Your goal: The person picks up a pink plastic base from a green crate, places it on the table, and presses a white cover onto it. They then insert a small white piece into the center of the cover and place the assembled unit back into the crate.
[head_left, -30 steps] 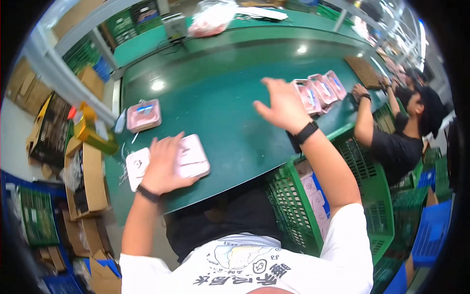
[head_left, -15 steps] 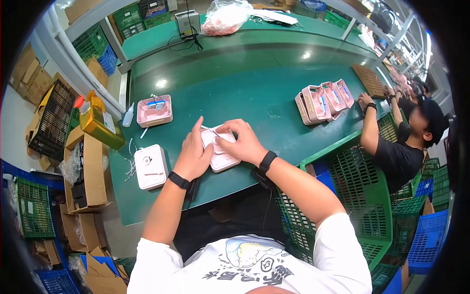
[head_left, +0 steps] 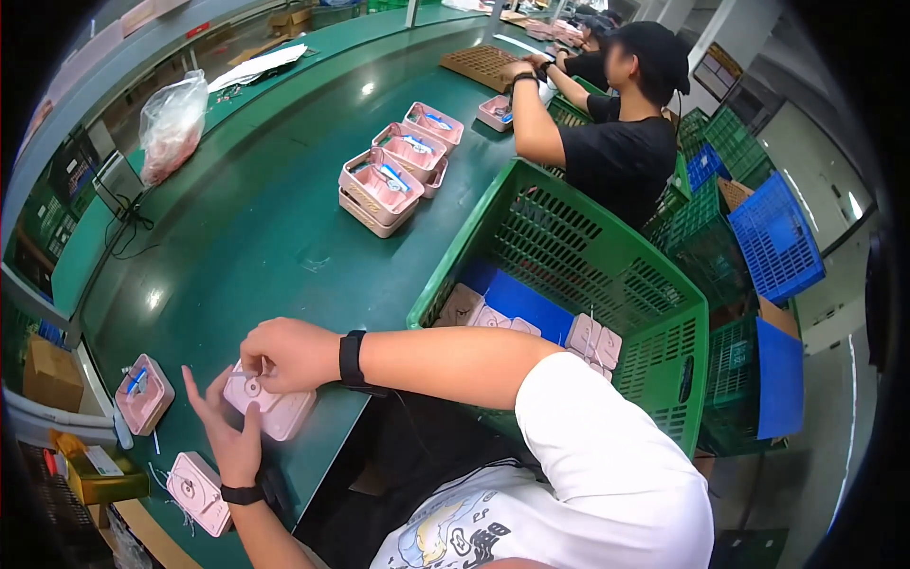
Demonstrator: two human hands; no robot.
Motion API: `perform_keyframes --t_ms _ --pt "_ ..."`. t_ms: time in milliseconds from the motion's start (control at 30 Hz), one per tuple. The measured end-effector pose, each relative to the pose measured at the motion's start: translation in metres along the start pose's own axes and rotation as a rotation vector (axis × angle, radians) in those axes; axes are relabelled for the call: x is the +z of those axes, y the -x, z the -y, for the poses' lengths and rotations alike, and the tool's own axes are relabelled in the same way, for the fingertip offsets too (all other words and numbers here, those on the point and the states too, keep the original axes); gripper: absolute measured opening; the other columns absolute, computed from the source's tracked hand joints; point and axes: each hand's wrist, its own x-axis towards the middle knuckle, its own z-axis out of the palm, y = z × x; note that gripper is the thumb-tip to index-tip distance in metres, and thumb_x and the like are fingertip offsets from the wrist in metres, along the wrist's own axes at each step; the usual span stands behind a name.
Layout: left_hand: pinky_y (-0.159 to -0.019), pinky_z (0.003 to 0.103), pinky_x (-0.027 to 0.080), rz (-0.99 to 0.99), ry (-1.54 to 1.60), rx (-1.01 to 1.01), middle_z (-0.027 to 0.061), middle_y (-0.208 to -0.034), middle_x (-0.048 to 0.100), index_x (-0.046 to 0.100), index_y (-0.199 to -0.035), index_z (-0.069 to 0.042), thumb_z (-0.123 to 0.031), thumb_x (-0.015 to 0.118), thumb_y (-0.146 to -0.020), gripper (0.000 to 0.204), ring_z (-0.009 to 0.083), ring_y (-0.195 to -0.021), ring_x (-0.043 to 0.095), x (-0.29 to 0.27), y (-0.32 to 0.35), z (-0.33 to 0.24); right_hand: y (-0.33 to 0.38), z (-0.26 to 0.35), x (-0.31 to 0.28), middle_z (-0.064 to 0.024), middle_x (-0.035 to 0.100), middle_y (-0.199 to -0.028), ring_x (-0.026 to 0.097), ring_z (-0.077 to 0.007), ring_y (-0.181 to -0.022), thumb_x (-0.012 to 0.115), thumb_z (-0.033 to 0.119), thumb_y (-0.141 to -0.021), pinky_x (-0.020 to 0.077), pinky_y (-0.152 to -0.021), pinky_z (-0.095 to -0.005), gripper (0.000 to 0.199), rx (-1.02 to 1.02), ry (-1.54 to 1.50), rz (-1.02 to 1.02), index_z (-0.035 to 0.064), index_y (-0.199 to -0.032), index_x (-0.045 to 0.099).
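Observation:
A pale pink square casing (head_left: 288, 413) with a round recess lies on the green table in front of me. My left hand (head_left: 230, 438) is at its left side, fingers spread, thumb by the casing's face. Over the casing's upper part, my right hand (head_left: 275, 358) is bent with thumb and fingers pinched together; what they hold, if anything, is hidden. A similar pink casing (head_left: 200, 495) lies near the table's left end, with thin pale cords beside it. Beyond that sits an open pink shell (head_left: 142, 419) with a blue part and wires inside.
Several pink shells (head_left: 381, 201) with blue parts stand stacked farther along the table. A large green crate (head_left: 588, 228) at my right holds pink casings (head_left: 594, 343). A co-worker in black (head_left: 616, 142) works beyond it, near a brown grid tray (head_left: 477, 64). A plastic bag (head_left: 175, 128) lies at the back.
My view has swung to the right, bringing the crate's contents into sight. My right hand's fingers have drawn into a tighter pinch over the casing. The left hand stays beside it.

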Motion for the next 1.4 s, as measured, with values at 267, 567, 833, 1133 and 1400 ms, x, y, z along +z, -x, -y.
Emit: perform_keyframes --t_ms 267,567,833,1133,1400 --pt "-0.124 0.041 0.04 0.027 0.02 0.003 0.0165 -0.15 0.063 0.012 -0.179 -0.01 0.008 0.069 -0.088 0.109 0.0272 -0.138 0.06 -0.001 0.001 -0.002 -0.002 0.008 0.009 -0.0131 0.076 -0.089 0.075 -0.0356 -0.09 0.079 0.012 -0.084 0.0594 -0.079 -0.0475 0.014 0.04 0.072 -0.024 0.0066 -0.095 0.074" --pt "-0.127 0.045 0.038 0.051 0.017 -0.006 0.0206 -0.15 0.062 0.018 -0.177 -0.006 0.006 0.067 -0.09 0.101 0.0328 -0.142 0.059 -0.001 0.001 0.003 0.001 0.008 0.015 -0.0099 0.077 -0.088 0.073 -0.0335 -0.092 0.078 0.014 -0.088 0.0585 -0.082 -0.0459 0.01 0.139 0.015 -0.079 0.0082 -0.095 0.073" --pt "-0.127 0.043 0.039 0.056 0.013 -0.006 0.019 -0.151 0.061 0.02 -0.176 -0.004 0.006 0.068 -0.091 0.099 0.0307 -0.141 0.059 -0.002 0.002 0.005 0.0 0.005 -0.002 -0.0132 0.078 -0.09 0.075 -0.0361 -0.088 0.076 0.008 -0.083 0.0599 -0.077 -0.0468 0.01 -0.016 0.027 -0.013 0.0068 -0.093 0.073" --pt "-0.125 0.041 0.04 0.06 0.014 -0.013 0.0159 -0.152 0.061 0.023 -0.176 -0.005 0.004 0.068 -0.091 0.097 0.0279 -0.14 0.059 -0.002 0.002 0.008 -0.002 0.007 0.009 -0.0136 0.079 -0.091 0.077 -0.0355 -0.09 0.076 0.007 -0.082 0.0605 -0.077 -0.0466 0.012 0.02 0.086 -0.026 0.0064 -0.095 0.074" --pt "-0.125 0.043 0.041 0.06 -0.019 -0.013 0.017 -0.153 0.061 0.025 -0.175 -0.003 0.005 0.069 -0.092 0.095 0.0293 -0.14 0.059 -0.003 0.002 0.005 0.004 0.007 0.003 -0.012 0.079 -0.091 0.077 -0.0364 -0.091 0.076 0.008 -0.083 0.0609 -0.078 -0.0468 0.013 0.002 -0.033 -0.077 0.0082 -0.096 0.075"
